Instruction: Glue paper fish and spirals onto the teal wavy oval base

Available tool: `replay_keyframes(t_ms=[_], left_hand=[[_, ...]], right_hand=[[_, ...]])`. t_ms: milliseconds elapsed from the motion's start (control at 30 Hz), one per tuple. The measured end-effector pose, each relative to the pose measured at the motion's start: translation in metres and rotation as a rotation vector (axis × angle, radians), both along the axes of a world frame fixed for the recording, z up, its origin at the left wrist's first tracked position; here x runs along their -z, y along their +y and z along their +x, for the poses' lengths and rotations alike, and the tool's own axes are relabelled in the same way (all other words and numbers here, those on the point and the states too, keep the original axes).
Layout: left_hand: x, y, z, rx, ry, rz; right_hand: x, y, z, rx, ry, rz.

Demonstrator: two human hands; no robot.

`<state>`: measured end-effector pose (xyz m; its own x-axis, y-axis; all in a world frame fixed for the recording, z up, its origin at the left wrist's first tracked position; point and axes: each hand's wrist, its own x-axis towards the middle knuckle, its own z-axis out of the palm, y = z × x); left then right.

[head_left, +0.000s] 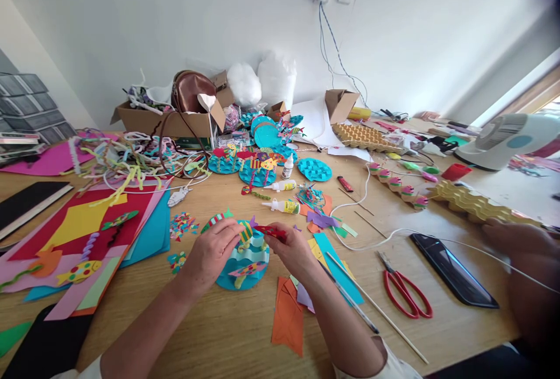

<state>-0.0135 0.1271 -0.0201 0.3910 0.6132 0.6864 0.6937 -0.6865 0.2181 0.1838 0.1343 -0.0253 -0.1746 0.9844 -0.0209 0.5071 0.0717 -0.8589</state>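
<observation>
A round blue egg-carton base (pixel 242 274) lies in front of me with several paper fish standing on it. My left hand (pixel 213 253) is closed, its fingertips pinching a yellow-and-green striped paper fish (pixel 246 231) above the base. In my right hand (pixel 292 249) a red paper fish (pixel 271 231) is pinched, close beside the striped one. A pink patterned fish (pixel 248 269) sits at the front of the base. Behind my left fingers shows part of a red, white and green striped fish (pixel 214 221). My left hand partly covers the base.
Glue bottles (pixel 284 207), finished blue bases (pixel 258 176) and a bare one (pixel 314 169) stand beyond my hands. Red-handled scissors (pixel 405 291), wooden sticks (pixel 376 306) and a dark tablet (pixel 452 268) lie right. Another person's hand (pixel 510 239) holds egg carton. Coloured paper (pixel 87 227) covers the left.
</observation>
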Motion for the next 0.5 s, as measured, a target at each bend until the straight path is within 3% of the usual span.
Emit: replay_keyframes(t_ms=[500], left_hand=[[-0.012,0.008,0.001,0.043,0.115,-0.153]], right_hand=[[-0.006,0.003,-0.006,-0.036,-0.027,0.025]])
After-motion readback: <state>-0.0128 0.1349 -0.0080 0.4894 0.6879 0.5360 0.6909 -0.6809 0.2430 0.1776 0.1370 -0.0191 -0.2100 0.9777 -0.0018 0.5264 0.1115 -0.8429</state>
